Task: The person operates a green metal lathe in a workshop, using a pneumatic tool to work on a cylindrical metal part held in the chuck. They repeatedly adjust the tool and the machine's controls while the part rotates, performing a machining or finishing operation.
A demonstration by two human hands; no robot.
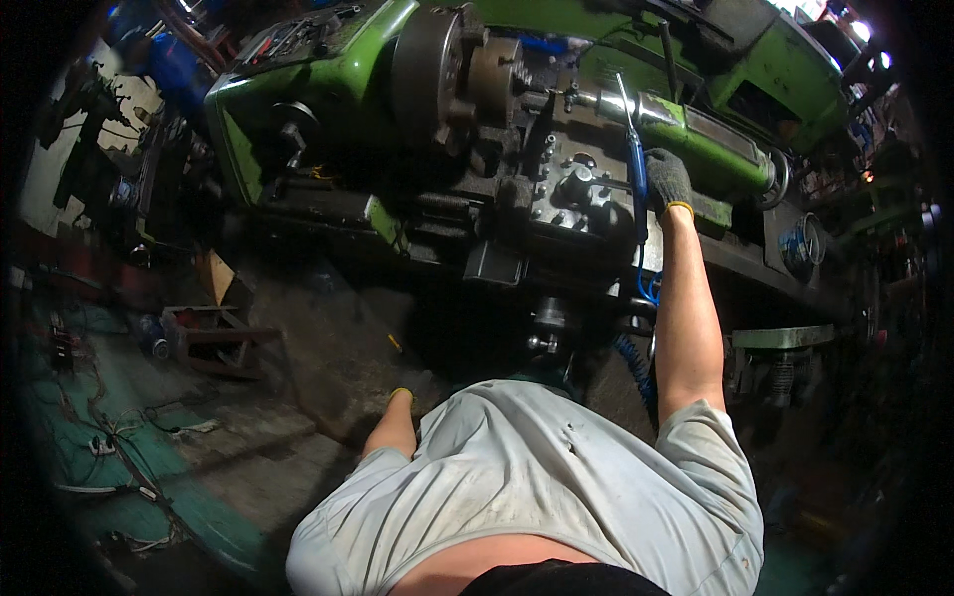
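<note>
My right hand (669, 180), in a grey knit glove with a yellow cuff, is closed around a blue air blow gun (638, 179). The gun's thin metal nozzle points away from me, past the tailstock side of a green lathe (298, 70). Left of the gun sits the lathe's square tool post (578, 184), with several bolts and a lever reaching toward my hand. My left hand (422, 383) hangs low beside my shirt, dark-gloved with a yellow cuff; its fingers are hidden in shadow.
The large round chuck (429, 74) stands at the lathe's upper left. A blue coiled hose (636, 370) hangs below the carriage. A round stool (782, 338) on a spring is at the right. Cables (124, 457) lie across the green floor at left, near a metal frame (224, 341).
</note>
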